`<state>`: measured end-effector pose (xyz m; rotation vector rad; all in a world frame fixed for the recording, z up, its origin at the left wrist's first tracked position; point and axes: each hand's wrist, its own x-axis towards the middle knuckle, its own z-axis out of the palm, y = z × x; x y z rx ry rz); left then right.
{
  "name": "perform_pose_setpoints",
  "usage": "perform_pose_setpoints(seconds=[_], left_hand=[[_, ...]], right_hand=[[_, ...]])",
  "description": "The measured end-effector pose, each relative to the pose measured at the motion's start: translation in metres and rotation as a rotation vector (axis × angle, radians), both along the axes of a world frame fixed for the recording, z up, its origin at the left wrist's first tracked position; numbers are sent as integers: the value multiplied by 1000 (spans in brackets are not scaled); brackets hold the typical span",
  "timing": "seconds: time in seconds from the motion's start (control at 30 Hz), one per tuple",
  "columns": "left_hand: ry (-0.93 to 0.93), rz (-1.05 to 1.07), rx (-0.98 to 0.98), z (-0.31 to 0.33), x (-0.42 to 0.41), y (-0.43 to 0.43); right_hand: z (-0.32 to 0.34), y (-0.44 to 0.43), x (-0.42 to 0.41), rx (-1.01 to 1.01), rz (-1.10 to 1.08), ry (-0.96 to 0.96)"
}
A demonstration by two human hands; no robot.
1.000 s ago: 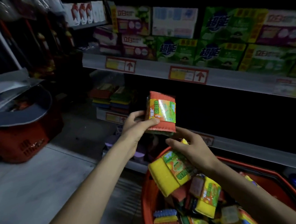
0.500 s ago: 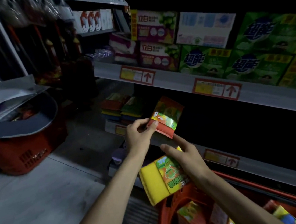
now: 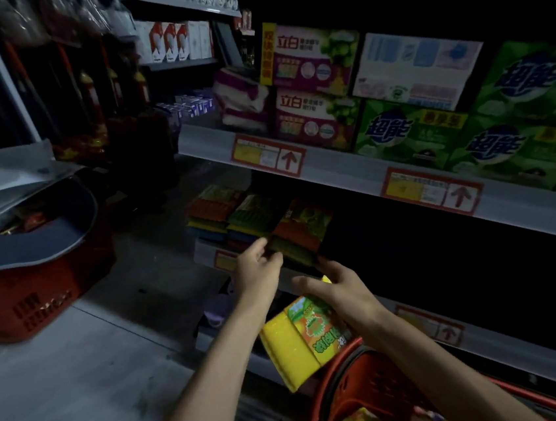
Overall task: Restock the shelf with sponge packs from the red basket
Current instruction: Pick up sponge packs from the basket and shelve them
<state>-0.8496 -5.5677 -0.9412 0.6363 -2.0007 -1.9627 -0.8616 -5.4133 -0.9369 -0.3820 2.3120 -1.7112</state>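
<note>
- Sponge pack, the orange-and-green one (image 3: 302, 228), is at the front of the middle shelf (image 3: 203, 250), tilted and leaning up against the green-topped stack (image 3: 253, 214). It isn't lying flat.
- Left hand (image 3: 257, 269) is at its lower left corner with the fingers loosely bent. It's too dark to say whether it's pinching the pack or only nudging it.
- Right hand (image 3: 341, 291) has its fingers curled over the top of a yellow sponge pack (image 3: 297, 345), which hangs above the rim of the red basket (image 3: 329, 386) and just below the shelf lip.
- Biggest risk, I reckon: the tilted pack is close to the edge, so if it's let go like that it could slide off the front.
- Pushing it in crooked could also knock the orange-topped stack (image 3: 215, 210) or the green-topped one, since they sit just beside it.
- The yellow pack is held only from the top and the wrapper looks slick, so it could slip. It would probably just land in the basket, though.
- In the way: the upper shelf (image 3: 344, 165), loaded with detergent boxes (image 3: 412, 127), overhangs the slot. The yellow pack has to go in low and flat, and it's gloomy in there.
- Also around: a second red basket (image 3: 28, 298) off to the left under a grey cover (image 3: 31, 229), well apart from all this.
</note>
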Motion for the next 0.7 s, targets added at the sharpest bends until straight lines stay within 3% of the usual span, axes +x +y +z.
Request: perform_pose_setpoints(seconds=[0.17, 0.7], left_hand=[[-27, -9, -18, -1, -5, 1], [-115, 34, -112, 5, -5, 0]], right_hand=[[9, -1, -7, 19, 25, -74], [12, -4, -16, 94, 25, -65]])
